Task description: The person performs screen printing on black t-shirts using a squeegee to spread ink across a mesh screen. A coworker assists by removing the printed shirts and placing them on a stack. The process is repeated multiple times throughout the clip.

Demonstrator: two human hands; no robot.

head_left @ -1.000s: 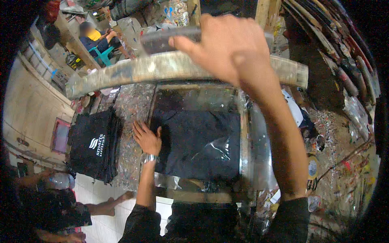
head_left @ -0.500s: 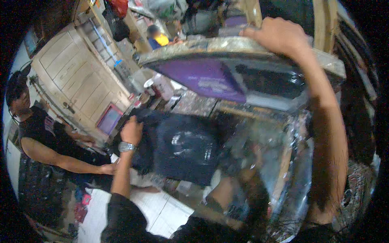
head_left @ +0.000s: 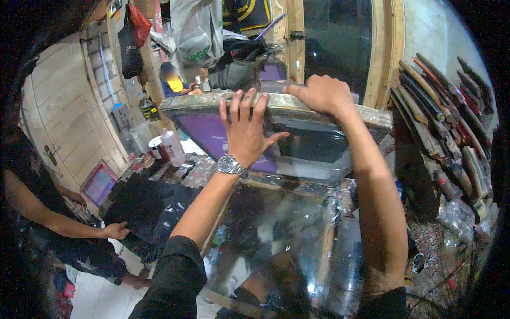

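Observation:
A wooden-edged screen printing frame (head_left: pixel 313 155) with purple and dark mesh areas stands tilted up at the far side of a glass-topped table (head_left: pixel 265 228). My right hand (head_left: pixel 324 97) curls over its upper edge and grips it. Against the frame's near face lies my left hand (head_left: pixel 245 127), its fingers spread and their tips at the upper edge. A watch (head_left: pixel 230 165) sits on that wrist. Left of the glass, a black T-shirt (head_left: pixel 146 204) lies partly over the table's side, where a co-worker's hand (head_left: pixel 116 231) holds its near edge.
The co-worker (head_left: pixel 32 207) stands at the left. Several wood-handled frames or squeegees (head_left: pixel 430 111) lean at the right wall. A plastic bottle (head_left: pixel 171 146) and tubs stand beyond the shirt. Another person (head_left: pixel 178 85) sits in the background.
My left hand has gone from the black T-shirt up to the frame's face. The shirt has shifted left, off the glass, toward the co-worker. My right hand keeps its grip; the view has turned.

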